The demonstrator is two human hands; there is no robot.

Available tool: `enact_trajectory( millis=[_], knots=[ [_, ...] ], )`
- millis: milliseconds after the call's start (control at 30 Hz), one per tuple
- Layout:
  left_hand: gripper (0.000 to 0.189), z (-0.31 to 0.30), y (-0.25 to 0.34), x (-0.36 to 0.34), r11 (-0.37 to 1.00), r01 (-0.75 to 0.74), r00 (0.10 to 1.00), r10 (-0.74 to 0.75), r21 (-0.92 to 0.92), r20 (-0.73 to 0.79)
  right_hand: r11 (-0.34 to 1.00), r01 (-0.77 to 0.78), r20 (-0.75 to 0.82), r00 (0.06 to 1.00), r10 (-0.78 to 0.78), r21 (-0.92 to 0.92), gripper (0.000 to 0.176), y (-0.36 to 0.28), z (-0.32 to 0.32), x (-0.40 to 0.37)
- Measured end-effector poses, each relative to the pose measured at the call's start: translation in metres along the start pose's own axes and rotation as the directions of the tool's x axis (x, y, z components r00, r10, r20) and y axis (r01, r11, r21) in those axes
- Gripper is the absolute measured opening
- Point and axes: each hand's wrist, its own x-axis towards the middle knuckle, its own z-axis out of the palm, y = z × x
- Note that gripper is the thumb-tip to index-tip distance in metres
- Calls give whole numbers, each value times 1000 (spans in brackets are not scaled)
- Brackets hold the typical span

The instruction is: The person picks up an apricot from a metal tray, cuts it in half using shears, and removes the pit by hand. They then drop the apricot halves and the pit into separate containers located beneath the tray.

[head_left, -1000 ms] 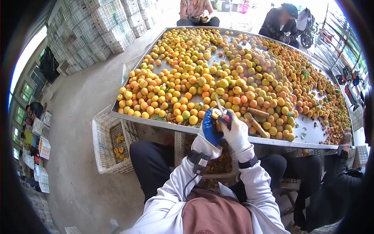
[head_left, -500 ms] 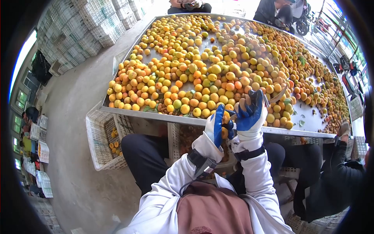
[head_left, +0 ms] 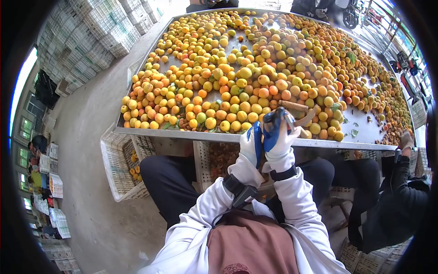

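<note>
My left hand (head_left: 250, 147), in a white glove with a blue palm, is closed beside the right one at the table's near edge. What its fingers hold, if anything, is hidden. My right hand (head_left: 279, 139), gloved alike, is wrapped round a hand tool with two tan handles (head_left: 294, 106); one is straight, the other curved, and both stick out to the right. The working end of this tool is hidden by the fingers. Just past both hands, apricots (head_left: 246, 107) in yellow, orange and green cover much of the metal table (head_left: 191, 134).
A white plastic crate (head_left: 114, 169) with a few apricots stands on the floor at left. Under the table another crate (head_left: 200, 166) holds brownish pieces. A co-worker in dark clothes (head_left: 392, 214) sits at right, a hand at the table. Stacked crates (head_left: 86, 41) rise at back left.
The apricot pieces seen between my hands are out of sight. My right hand has moved left and down, closer to the left hand, and the tool's handles have swung with it. The view has shifted slightly.
</note>
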Motion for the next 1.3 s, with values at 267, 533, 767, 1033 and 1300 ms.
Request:
enact_trajectory(
  millis=[267, 533, 767, 1033, 1300],
  knots=[
    [31, -7, 7, -4, 996, 55, 995, -47, 76, -93, 925, -270, -46, 955, 292, 267, 21, -15, 14, 3],
    [20, -2, 38, -11, 985, 147, 989, -148, 94, 1, 621, -490, 169, 848, 502, 612, 35, -8, 2, 12],
    [11, -7, 14, -15, 992, -83, 994, 76, 98, 74, 477, -601, 330, 777, 535, 641, 35, -8, -4, 8],
    [44, -15, 58, 30, 938, 333, 921, -346, -96, -177, 820, -486, -3, 860, 511, 302, 30, -31, -5, 28],
    [42, -25, 49, 42, 947, 233, 967, -250, -220, -52, 756, -89, 252, 912, 323, -648, 28, -1, 12, -5]
  ],
)
